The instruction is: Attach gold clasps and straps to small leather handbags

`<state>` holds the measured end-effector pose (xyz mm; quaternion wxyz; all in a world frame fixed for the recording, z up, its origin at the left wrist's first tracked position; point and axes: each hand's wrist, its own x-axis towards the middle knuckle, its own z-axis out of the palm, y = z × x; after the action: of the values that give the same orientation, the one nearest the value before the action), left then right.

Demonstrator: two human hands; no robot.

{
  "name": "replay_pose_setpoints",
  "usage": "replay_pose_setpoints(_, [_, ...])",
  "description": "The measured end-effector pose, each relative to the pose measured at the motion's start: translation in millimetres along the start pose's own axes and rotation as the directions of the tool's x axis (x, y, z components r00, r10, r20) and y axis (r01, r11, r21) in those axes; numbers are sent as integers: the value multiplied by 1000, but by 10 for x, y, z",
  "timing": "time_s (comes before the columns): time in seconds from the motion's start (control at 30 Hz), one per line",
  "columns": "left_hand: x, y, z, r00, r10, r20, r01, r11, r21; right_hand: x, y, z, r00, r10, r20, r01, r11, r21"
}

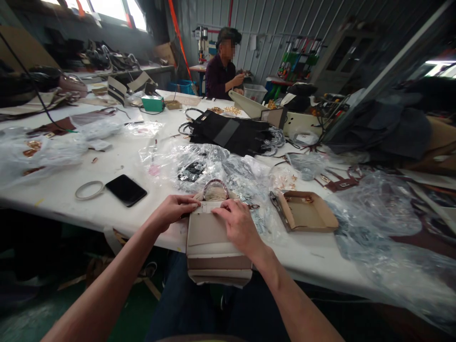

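Observation:
A small beige handbag (217, 231) with a brown band lies at the table's front edge, its lower end hanging over above my lap. Its round handle (214, 184) sticks up at the far end. My left hand (174, 209) grips the bag's upper left edge with the fingers held together. On the upper right, my right hand (238, 223) pinches the same edge, thumb towards the middle. Between the hands a pale strip (206, 207) crosses the bag. A small metal clasp on a brown strap (254, 206) pokes out past my right hand. The undersides of my fingers are hidden.
A phone (126, 190) and a tape roll (89, 190) lie left. Clear plastic bags (199, 161) with metal parts lie beyond the handbag, before stacked black bags (228, 133). A cardboard tray (309, 213) stands right. Another person (223, 71) sits across the table.

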<state>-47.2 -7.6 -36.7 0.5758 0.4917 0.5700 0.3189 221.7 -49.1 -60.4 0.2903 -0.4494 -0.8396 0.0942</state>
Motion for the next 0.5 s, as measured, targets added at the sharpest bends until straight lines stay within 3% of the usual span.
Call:
replay_pose_setpoints(0.17, [2, 24, 18, 1000, -1, -9, 1, 1000, 4, 13, -1, -22, 1000, -15, 15, 15, 999, -36])
replay_pose_setpoints(0.3, [4, 12, 60, 996, -77, -40, 78, 996, 34, -5, -5, -21, 1000, -19, -15, 18, 998, -52])
replay_pose_setpoints(0.4, [74, -36, 149, 992, 64, -107, -44, 981, 186, -10, 34, 19, 998, -26, -49, 23, 998, -51])
replay_pose_setpoints(0.5, [134, -55, 244, 961, 213, -178, -148, 935, 323, -18, 73, 13, 996, -31, -85, 34, 999, 32])
